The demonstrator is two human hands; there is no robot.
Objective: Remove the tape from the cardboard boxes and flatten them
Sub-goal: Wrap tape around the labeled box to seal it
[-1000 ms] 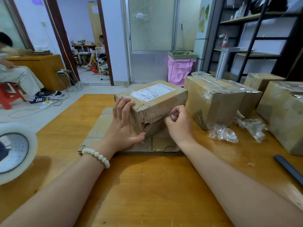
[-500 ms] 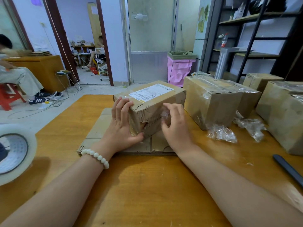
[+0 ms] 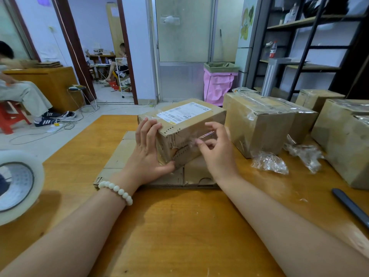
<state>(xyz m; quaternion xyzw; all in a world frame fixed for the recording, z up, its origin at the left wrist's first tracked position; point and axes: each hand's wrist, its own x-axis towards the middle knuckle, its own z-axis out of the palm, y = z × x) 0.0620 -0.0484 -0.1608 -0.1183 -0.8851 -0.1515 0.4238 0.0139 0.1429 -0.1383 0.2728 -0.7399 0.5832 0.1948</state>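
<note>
Right hand (image 3: 217, 150) is up against the near-right face of the box (image 3: 185, 126). Thumb and forefinger pinch a lifted end of clear tape (image 3: 201, 136), and the other fingers arch loosely above it. Left hand (image 3: 147, 150) lies spread flat on the box's left face, with straight fingers pointing far and the thumb set along the near bottom corner. It is bracing the box, not gripping it.

The coming pull, as I judge it, turns on one relation: the tape is right at the right hand's pinch, and its free length runs along that face from near left toward far right, roughly with the box's long edge. Peeling should follow that line, off to the right, while the left hand on the opposite face resists. The right hand is the nearer one to the tape, and the left does not touch it.

The box, with a shipping label (image 3: 183, 112) on top, stands on flattened cardboard (image 3: 121, 156) in the middle of a wooden table (image 3: 179, 226). To the right stand more taped boxes (image 3: 259, 124), with crumpled wads of clear film (image 3: 269, 163) just in front of them and a slim dark tool (image 3: 351, 206) by the right edge. A tape roll (image 3: 18, 182) sits at the near left. Beyond the table is the room — a pink-bagged bin (image 3: 219, 84), dark shelving (image 3: 311, 47), and a seated person (image 3: 22, 92) at far left.
</note>
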